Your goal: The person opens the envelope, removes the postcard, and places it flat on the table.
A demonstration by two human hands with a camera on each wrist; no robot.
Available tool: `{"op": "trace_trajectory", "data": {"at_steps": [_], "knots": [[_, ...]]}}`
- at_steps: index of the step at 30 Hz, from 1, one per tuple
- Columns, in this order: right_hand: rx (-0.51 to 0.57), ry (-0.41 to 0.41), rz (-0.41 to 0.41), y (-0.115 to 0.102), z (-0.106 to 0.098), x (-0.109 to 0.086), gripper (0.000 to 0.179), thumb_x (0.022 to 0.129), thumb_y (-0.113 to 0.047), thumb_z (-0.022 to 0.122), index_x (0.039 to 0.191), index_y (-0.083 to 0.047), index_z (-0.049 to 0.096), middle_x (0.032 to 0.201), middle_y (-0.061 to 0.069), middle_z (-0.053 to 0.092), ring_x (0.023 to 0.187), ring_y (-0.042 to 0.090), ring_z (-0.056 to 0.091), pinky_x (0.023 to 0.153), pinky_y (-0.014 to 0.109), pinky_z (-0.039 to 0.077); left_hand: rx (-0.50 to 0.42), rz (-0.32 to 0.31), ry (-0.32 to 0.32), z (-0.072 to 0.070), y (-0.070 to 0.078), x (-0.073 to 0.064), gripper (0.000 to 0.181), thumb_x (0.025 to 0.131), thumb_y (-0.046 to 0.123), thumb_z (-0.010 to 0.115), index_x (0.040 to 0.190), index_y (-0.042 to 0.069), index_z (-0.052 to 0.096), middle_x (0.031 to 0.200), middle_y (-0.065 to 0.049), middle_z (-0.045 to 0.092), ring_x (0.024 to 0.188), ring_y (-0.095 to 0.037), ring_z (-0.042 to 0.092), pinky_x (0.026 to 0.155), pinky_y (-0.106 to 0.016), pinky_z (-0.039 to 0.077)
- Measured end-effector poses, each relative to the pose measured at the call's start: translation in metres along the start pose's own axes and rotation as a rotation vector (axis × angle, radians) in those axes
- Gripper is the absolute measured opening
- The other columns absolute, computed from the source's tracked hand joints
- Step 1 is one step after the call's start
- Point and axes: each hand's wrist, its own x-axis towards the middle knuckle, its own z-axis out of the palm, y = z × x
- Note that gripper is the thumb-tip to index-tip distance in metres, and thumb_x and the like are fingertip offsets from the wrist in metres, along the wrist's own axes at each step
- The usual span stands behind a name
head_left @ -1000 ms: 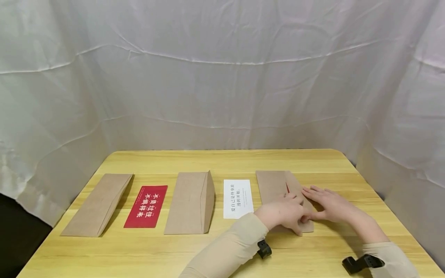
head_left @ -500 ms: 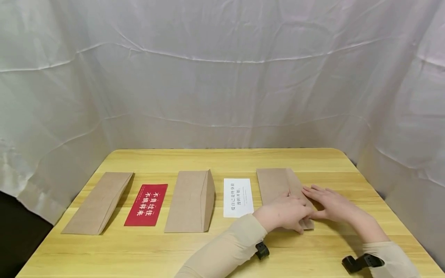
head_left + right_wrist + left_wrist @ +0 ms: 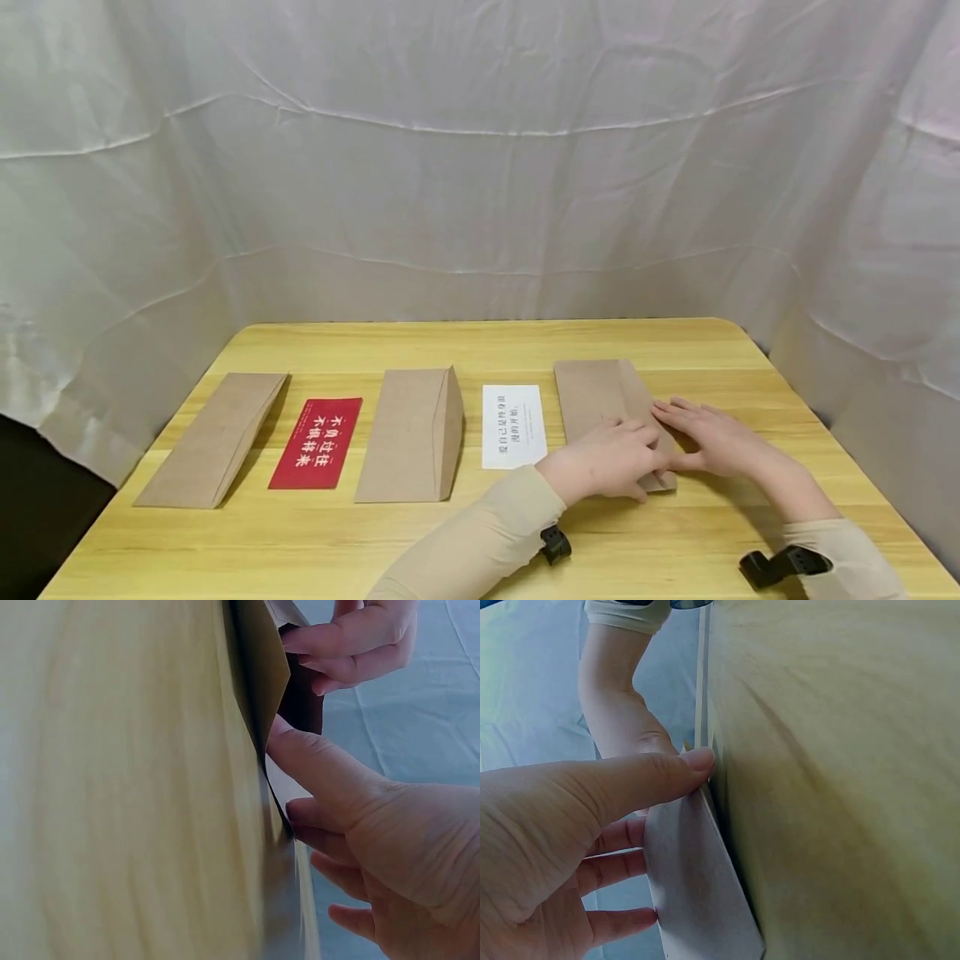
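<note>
A brown paper envelope (image 3: 592, 387) lies on the right half of the table, its flap (image 3: 637, 400) along the right side. My left hand (image 3: 607, 460) rests across its near part, fingers over the flap. In the left wrist view, that hand's thumb is at the near edge of the envelope (image 3: 697, 885), with the other fingertips against its face. My right hand (image 3: 716, 435) lies at the flap's outer edge, fingers extended. In the right wrist view, its thumb touches the flap (image 3: 264, 667), whose edge stands slightly up there.
To the left lie a white printed card (image 3: 513, 427), a second brown envelope (image 3: 401, 437) with its flap raised, a red card (image 3: 315, 443) with white characters and a third brown envelope (image 3: 213, 437). White cloth (image 3: 480, 167) hangs around the wooden table (image 3: 300, 550).
The red sliver that showed at the flap's edge is covered now, and the flap lies flatter. My left hand has shifted slightly left and its fingers have spread. My right hand has hardly moved.
</note>
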Motion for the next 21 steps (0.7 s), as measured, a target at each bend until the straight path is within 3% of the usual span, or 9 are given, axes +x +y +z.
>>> {"op": "trace_trajectory", "data": {"at_steps": [10, 21], "knots": [[0.071, 0.051, -0.04, 0.008, 0.005, 0.002, 0.071, 0.083, -0.047, 0.072, 0.137, -0.005, 0.055, 0.144, 0.019, 0.051, 0.132, 0.049, 0.042, 0.099, 0.065, 0.039, 0.006, 0.052, 0.039, 0.002, -0.002, -0.003, 0.038, 0.084, 0.055, 0.066, 0.119, 0.041, 0.062, 0.123, 0.016, 0.052, 0.121, -0.003, 0.047, 0.109, -0.022, 0.039], [-0.046, 0.167, -0.133, 0.009, 0.011, 0.005, 0.059, 0.086, -0.041, 0.071, 0.137, -0.016, 0.057, 0.142, 0.014, 0.054, 0.129, 0.043, 0.049, 0.1, 0.056, 0.041, -0.004, 0.099, 0.049, 0.002, -0.001, -0.003, 0.034, 0.084, 0.054, 0.067, 0.115, 0.039, 0.063, 0.128, 0.015, 0.052, 0.126, -0.003, 0.045, 0.111, -0.017, 0.034]]}}
